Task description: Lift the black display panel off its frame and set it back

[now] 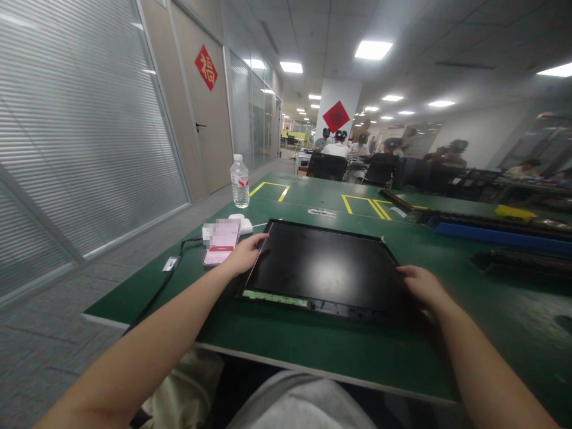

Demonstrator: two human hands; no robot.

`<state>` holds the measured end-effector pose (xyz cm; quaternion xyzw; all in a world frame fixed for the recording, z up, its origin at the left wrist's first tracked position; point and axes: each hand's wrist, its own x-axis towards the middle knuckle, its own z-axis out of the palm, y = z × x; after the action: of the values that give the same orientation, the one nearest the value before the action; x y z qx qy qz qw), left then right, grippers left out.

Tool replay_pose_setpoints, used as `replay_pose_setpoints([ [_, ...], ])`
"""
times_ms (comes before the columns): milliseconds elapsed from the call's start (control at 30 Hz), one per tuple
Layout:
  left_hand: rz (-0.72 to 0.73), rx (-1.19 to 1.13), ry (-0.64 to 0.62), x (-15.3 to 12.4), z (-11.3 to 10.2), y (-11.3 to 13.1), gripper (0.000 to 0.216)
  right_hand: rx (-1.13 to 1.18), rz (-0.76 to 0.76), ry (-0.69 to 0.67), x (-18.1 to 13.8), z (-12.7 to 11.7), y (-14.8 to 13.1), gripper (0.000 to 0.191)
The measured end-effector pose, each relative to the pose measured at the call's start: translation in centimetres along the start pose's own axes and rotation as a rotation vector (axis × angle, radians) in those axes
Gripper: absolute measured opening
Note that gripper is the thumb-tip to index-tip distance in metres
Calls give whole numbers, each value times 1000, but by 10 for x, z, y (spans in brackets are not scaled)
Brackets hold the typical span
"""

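Observation:
A black flat display panel (326, 265) lies on the green table (313, 345) in front of me, with a green circuit strip (274, 298) along its near edge. My left hand (243, 255) rests on the panel's left edge, fingers closed around it. The panel's right edge is held by my right hand (422, 286), fingers curled over the rim.
A phone (221, 241) with a lit screen, a white charger (241, 223) and a black cable (165, 277) lie left of the panel. A water bottle (240, 182) stands behind them. Dark frames and a blue strip (496, 235) fill the right side. Several people sit at the far end.

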<state>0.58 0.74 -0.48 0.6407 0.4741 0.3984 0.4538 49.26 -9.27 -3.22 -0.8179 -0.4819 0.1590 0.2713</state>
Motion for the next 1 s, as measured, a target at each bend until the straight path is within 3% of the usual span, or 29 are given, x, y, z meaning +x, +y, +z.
replay_pose_setpoints([
  [67, -15, -216, -11, -2, 3, 6, 63, -22, 10, -7, 0, 0, -1, 53],
  [167, -53, -365, 27, -6, 6, 15, 71, -34, 11, -4, -1, -1, -3, 52],
  [600, -211, -452, 163, -1, 5, 14, 42, -72, 17, 17, -6, -4, -9, 53],
  [833, -331, -534, 46, -5, 2, 18, 89, -19, 21, 7, -3, -2, -3, 52],
  [1000, -363, -530, 0, -6, 3, 20, 86, -41, 6, 25, -3, -1, -4, 51],
])
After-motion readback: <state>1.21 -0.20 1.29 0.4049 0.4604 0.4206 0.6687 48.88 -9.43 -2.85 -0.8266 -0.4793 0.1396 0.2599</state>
